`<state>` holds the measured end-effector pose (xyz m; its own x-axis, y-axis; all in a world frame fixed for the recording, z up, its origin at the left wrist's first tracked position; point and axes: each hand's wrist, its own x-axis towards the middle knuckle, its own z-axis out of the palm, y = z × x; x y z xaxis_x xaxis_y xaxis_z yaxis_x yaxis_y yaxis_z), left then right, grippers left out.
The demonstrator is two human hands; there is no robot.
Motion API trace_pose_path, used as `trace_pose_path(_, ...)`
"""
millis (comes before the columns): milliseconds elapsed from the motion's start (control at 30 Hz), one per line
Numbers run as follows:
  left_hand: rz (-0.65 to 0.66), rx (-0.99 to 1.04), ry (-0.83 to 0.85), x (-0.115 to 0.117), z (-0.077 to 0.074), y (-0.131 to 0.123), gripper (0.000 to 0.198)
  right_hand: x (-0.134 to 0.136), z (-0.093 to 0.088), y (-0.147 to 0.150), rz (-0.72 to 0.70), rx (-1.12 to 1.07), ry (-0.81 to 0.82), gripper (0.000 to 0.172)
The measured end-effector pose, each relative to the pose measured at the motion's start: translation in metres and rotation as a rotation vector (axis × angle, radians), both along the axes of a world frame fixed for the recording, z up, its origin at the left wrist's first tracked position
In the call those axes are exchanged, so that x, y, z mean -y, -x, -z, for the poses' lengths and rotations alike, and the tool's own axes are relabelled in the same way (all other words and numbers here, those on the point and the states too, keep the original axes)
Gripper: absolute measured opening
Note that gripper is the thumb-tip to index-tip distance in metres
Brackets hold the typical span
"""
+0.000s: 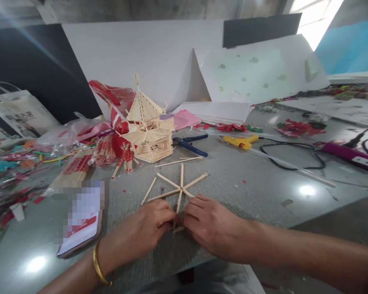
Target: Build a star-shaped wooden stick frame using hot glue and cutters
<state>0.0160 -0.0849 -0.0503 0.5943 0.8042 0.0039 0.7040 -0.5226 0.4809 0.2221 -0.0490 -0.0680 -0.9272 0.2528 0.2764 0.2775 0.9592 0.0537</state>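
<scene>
A star of thin wooden sticks (181, 188) lies flat on the table, its spokes meeting at one centre. My left hand (155, 218) is closed at the near end of the lower spoke, fingertips pinched on the stick. Facing it, my right hand (207, 220) has curled fingers closed at the same spoke, and its wrist side rests low. A short bit of stick (178, 230) shows below the fingertips. My fingers hide the exact grip. One loose stick (149, 191) lies left of the star; another loose stick (174, 162) lies beyond it.
Behind the star stands a stick-built pagoda model (150, 130). Blue-handled pliers (190, 143) and a yellow glue gun (241, 141) lie to its right. A phone (82, 222) is left of my left hand. Bundled sticks (72, 165) lie farther left; a purple power strip (349, 155) is far right.
</scene>
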Motion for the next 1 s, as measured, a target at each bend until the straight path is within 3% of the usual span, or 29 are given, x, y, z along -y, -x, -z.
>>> trace_pose_path(167, 0.043, -0.03, 0.005, -0.003, -0.007, -0.001, 0.028, -0.001, 0.001, -0.005, 0.012, 0.007, 0.036, 0.019)
trace_pose_path(367, 0.18, -0.103, -0.074, -0.011, -0.009, -0.003, 0.03, 0.0, 0.002, -0.004, 0.022, -0.007, 0.04, 0.014)
trace_pose_path(1000, 0.224, -0.086, -0.19, -0.011, -0.001, 0.0, 0.028, 0.0, 0.004, -0.009, 0.029, -0.072, 0.096, 0.011)
